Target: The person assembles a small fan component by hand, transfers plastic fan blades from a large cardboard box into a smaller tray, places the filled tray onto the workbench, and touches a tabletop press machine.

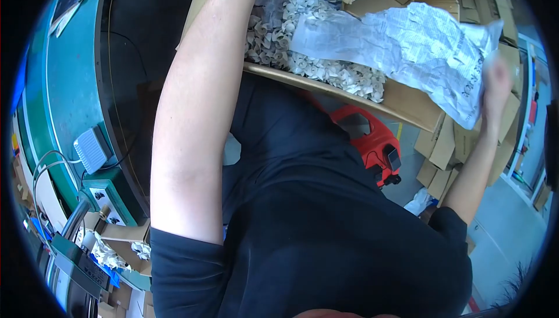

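My right hand [496, 82], blurred, grips the right end of a crumpled, translucent plastic bag [419, 44] with printing on it. The bag stretches leftwards over an open cardboard box [407, 99]. Inside the box lie many small white curled pieces [349, 76], partly covered by the bag. My left forearm reaches up across the box's left side. The top edge of the view cuts it off around the wrist, so my left hand is out of sight.
A green bench [73, 79] runs along the left, with a white pedal-like device [92, 149] and a green control box [110, 201]. Below the box is a red plastic object [375, 140]. Stacked cardboard [439, 143] and a shelf frame [533, 126] stand at the right.
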`<action>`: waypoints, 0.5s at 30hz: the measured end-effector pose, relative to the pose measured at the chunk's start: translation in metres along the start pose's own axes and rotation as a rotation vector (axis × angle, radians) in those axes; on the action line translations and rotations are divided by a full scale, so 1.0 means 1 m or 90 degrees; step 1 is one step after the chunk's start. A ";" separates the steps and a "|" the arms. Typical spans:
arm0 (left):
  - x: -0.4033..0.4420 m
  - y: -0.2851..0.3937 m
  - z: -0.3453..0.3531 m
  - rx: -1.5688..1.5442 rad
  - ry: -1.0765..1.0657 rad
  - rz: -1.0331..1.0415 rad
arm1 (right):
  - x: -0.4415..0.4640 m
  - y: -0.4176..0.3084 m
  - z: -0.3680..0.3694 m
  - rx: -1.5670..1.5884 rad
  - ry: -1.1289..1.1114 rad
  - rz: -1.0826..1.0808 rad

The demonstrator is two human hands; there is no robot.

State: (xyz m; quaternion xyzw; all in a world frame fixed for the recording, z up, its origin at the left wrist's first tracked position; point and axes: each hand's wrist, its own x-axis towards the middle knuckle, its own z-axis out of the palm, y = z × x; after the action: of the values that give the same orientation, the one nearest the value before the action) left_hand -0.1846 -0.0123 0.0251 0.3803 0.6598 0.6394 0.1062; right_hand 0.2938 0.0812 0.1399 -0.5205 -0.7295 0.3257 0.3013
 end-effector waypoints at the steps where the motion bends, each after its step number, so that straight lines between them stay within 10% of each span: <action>1: 0.000 0.001 0.000 -0.003 0.001 0.002 | -0.002 -0.013 0.005 0.007 0.030 -0.007; 11: 0.003 -0.008 0.005 -0.010 0.018 0.015 | 0.017 0.000 -0.058 -0.136 0.173 0.021; 15: 0.013 -0.015 0.007 -0.053 0.029 -0.001 | 0.022 -0.031 -0.050 0.144 0.136 -0.016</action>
State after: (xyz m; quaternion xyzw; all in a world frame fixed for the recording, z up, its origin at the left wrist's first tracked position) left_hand -0.1945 0.0033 0.0150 0.3605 0.6350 0.6747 0.1075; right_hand 0.3091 0.1024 0.1966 -0.5056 -0.6583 0.3447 0.4384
